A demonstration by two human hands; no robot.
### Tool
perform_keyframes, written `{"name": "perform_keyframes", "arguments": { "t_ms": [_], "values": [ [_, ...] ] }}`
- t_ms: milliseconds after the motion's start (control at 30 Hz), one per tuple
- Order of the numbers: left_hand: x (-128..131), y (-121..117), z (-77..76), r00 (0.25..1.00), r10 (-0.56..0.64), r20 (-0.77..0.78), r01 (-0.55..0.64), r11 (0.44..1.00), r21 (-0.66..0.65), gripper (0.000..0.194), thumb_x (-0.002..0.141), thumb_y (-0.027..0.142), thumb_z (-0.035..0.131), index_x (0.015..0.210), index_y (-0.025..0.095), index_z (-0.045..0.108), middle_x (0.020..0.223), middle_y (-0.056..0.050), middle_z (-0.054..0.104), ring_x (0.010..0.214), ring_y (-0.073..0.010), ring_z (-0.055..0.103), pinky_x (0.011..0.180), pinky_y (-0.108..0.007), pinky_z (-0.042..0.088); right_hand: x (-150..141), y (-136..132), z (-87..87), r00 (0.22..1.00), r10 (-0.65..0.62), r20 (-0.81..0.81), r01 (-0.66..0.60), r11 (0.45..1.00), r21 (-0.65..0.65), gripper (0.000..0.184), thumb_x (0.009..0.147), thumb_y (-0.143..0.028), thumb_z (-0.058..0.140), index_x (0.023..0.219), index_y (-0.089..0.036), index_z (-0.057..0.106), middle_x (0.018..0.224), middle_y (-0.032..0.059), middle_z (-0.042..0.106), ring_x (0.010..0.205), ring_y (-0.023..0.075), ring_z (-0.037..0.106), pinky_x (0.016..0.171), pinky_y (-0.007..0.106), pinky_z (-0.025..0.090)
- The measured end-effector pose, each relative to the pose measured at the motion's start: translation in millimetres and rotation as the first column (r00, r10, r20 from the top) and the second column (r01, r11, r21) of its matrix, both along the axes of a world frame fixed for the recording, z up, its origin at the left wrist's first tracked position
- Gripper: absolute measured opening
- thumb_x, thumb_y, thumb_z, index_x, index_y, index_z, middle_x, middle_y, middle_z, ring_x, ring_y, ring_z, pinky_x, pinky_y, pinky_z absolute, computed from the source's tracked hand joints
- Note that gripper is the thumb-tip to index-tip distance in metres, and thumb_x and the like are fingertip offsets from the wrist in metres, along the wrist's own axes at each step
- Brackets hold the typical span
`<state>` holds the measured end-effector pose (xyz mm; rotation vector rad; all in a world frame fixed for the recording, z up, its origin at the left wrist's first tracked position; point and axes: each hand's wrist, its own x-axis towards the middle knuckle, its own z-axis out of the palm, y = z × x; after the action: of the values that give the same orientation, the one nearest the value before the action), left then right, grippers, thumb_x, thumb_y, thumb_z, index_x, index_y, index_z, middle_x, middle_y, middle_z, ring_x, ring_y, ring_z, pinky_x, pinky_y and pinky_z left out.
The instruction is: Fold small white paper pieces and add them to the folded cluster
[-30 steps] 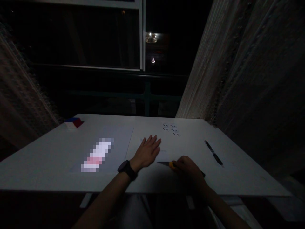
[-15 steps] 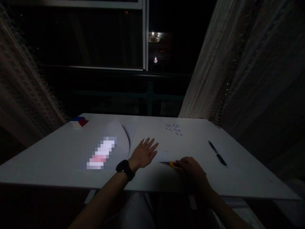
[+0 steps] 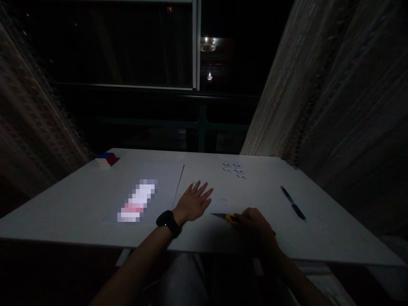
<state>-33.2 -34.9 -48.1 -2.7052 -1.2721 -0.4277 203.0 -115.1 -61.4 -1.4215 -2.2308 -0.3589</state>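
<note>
My left hand (image 3: pixel 194 203), with a dark watch (image 3: pixel 168 223) on its wrist, lies flat with fingers spread on a pale strip of paper (image 3: pixel 219 205) whose edges are hard to make out. In my right hand (image 3: pixel 255 225) is a utility knife (image 3: pixel 232 219) with a yellow handle. Its blade is out, pointing left, close to the strip's near edge. Whether the tip touches paper or table I cannot tell. Left of my left hand lie white sheets (image 3: pixel 170 187), flat, with a blurred-out patch on top.
On the white table (image 3: pixel 63 212), a blue, red and white cube (image 3: pixel 106 160) stands at the back left. Several small marked paper pieces (image 3: pixel 238 171) lie toward the back. A black pen (image 3: pixel 293 205) is at the right. Curtains (image 3: pixel 270 85) hang at both sides.
The top sheet at the left, raised and curled before, now lies flat. The knife's blade tip has shifted slightly left. My left hand has kept its place, and the view has tilted a little.
</note>
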Motion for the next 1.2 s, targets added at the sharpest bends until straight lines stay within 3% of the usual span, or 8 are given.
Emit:
{"name": "perform_keyframes", "arguments": {
  "t_ms": [367, 567, 800, 933, 1067, 1200],
  "values": [
    [0, 0, -1.4, 1.0, 0.003, 0.007, -0.003, 1.0, -0.003, 0.048, 0.089, 0.045, 0.021, 0.135, 0.031, 0.028, 0.142, -0.002, 0.028, 0.132, -0.0254, 0.016, 0.105, -0.048, 0.015, -7, 0, -1.6, 1.0, 0.021, 0.014, -0.022, 0.999, 0.037, 0.02, 0.081, -0.028, 0.049, 0.08, -0.018, 0.067, 0.064, 0.005, 0.052, 0.059, 0.013, 0.039, 0.052, 0.024, 0.022],
    [-1, 1, -1.0, 1.0, 0.004, 0.014, -0.004, 1.0, -0.029, 0.049, 0.089, 0.047, 0.021, 0.135, 0.032, 0.028, 0.143, -0.002, 0.027, 0.132, -0.0256, 0.016, 0.105, -0.049, 0.014, -18, -1, 5.9, 0.999, 0.014, 0.043, -0.013, 0.999, -0.036, 0.017, 0.08, -0.026, 0.052, 0.076, -0.019, 0.066, 0.064, 0.0048, 0.052, 0.06, 0.0134, 0.04, 0.052, 0.025, 0.022],
    [2, 0, -2.7, 0.998, 0.048, 0.038, -0.046, 0.998, -0.053, 0.05, 0.089, 0.046, 0.019, 0.136, 0.03, 0.027, 0.143, -0.004, 0.026, 0.132, -0.0265, 0.014, 0.105, -0.049, 0.014, -10, -7, 4.5, 0.999, 0.03, 0.011, -0.029, 0.994, -0.107, 0.015, 0.078, -0.024, 0.054, 0.087, -0.022, 0.066, 0.069, 0.0052, 0.055, 0.064, 0.015, 0.045, 0.054, 0.025, 0.028],
    [0, 0, 5.9, 0.993, 0.081, 0.086, -0.078, 0.996, -0.042, 0.05, 0.09, 0.043, 0.018, 0.135, 0.023, 0.029, 0.143, -0.007, 0.027, 0.132, -0.0252, 0.016, 0.105, -0.046, 0.017, 11, -10, 8.1, 0.996, 0.021, -0.083, -0.036, 0.983, -0.181, 0.018, 0.08, -0.027, 0.05, 0.087, -0.023, 0.066, 0.073, 0.004, 0.057, 0.066, 0.0148, 0.051, 0.055, 0.024, 0.036],
    [-7, -2, 14.1, 0.993, 0.035, 0.11, -0.034, 0.999, -0.004, 0.05, 0.091, 0.04, 0.018, 0.134, 0.019, 0.03, 0.143, -0.007, 0.027, 0.133, -0.0219, 0.014, 0.106, -0.043, 0.016, 43, -15, 24.5, 0.98, -0.147, -0.13, 0.124, 0.977, -0.172, 0.026, 0.083, -0.032, 0.045, 0.099, -0.021, 0.062, 0.088, 0.0067, 0.058, 0.073, 0.0155, 0.055, 0.063, 0.026, 0.042],
    [-10, -4, 8.2, 0.997, -0.018, 0.077, 0.02, 0.999, -0.026, 0.05, 0.091, 0.039, 0.018, 0.134, 0.016, 0.032, 0.142, -0.009, 0.028, 0.132, -0.021, 0.017, 0.106, -0.04, 0.019, 54, -11, 39.3, 0.962, -0.271, -0.044, 0.264, 0.957, -0.125, 0.026, 0.082, -0.034, 0.045, 0.093, -0.02, 0.064, 0.082, 0.0072, 0.057, 0.071, 0.0173, 0.054, 0.06, 0.027, 0.04]
  ]
}}
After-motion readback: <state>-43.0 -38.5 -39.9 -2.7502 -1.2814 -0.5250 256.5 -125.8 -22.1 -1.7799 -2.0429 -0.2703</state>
